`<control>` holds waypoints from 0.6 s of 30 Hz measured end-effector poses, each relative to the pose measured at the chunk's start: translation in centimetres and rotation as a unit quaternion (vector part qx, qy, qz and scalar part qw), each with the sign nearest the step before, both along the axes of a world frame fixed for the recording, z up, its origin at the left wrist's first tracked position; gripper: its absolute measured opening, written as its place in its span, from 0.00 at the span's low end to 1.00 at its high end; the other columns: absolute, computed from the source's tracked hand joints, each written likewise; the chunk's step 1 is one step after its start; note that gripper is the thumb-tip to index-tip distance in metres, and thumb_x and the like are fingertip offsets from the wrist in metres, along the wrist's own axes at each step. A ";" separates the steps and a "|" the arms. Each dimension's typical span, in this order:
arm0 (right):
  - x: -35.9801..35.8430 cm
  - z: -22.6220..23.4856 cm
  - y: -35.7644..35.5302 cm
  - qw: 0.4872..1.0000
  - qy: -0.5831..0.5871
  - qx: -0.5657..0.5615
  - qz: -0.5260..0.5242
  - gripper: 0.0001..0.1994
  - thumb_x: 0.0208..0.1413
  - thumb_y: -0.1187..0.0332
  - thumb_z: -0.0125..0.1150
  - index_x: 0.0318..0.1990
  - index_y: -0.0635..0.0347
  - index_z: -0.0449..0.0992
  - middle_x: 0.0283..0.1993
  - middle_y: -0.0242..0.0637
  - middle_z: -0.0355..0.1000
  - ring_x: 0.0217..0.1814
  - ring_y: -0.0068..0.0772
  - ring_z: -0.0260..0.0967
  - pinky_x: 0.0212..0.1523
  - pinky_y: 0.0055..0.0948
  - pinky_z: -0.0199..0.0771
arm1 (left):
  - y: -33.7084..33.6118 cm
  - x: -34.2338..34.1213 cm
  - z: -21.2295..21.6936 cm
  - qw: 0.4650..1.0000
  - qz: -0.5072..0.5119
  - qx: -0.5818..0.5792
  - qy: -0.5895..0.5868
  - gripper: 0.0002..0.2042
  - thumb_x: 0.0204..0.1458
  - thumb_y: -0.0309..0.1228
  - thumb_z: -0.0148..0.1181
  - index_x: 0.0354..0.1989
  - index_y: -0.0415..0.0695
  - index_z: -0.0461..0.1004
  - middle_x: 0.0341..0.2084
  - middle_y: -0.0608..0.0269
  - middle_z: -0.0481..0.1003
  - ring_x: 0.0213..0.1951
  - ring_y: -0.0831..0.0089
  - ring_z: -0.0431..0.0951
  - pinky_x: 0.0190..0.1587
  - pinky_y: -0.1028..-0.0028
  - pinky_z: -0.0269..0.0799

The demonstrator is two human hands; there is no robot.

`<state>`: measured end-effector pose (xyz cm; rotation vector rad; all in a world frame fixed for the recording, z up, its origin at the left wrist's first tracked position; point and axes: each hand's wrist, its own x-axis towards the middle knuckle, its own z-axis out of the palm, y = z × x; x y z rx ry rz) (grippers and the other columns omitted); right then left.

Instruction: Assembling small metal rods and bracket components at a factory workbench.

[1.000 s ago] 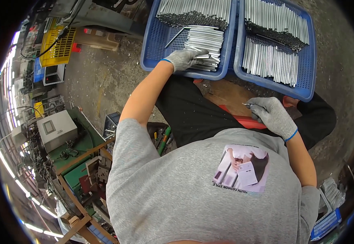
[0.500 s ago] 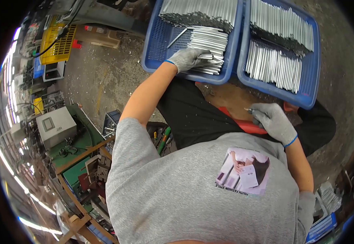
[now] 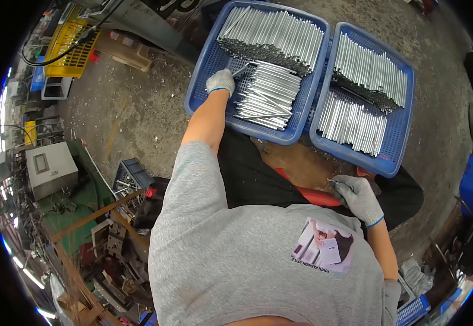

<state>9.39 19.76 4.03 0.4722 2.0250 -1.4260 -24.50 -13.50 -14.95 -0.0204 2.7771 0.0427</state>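
Note:
My left hand (image 3: 220, 82), in a pale knit glove, is inside the left blue basket (image 3: 196, 106). Its fingers are curled at the lower end of a loose metal rod (image 3: 241, 70), which sticks out to the upper right. Beside it lies a pile of silver rods (image 3: 270, 95), a few of them crosswise. My right hand (image 3: 357, 196), gloved too, is over my lap, closed with thumb and fingers together. Between their tips shows the end of a small thin piece (image 3: 332, 181), too small to name.
A second blue basket (image 3: 315, 133) on the right holds two rows of rods (image 3: 353, 122). A far row of rods (image 3: 274, 32) fills the back of the left basket. At left are a yellow crate (image 3: 65, 51), a grey metal box (image 3: 52, 169) and a bin of metal parts (image 3: 130, 175).
My left hand has left the rod pile and moved left to the loose rod; the rods it held now lie on the pile. The right hand keeps its pinch. The view has shifted.

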 end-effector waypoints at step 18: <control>0.2 -1.4 -0.2 0.993 0.097 -0.033 0.063 0.12 0.63 0.73 0.55 0.49 0.73 0.77 0.25 0.34 0.72 0.25 0.19 0.64 0.28 0.24 0.67 | 2.7 8.1 9.2 0.943 -0.294 0.145 0.059 0.14 0.62 0.41 0.56 0.50 0.48 0.72 0.39 0.51 0.81 0.42 0.52 0.81 0.44 0.54 0.75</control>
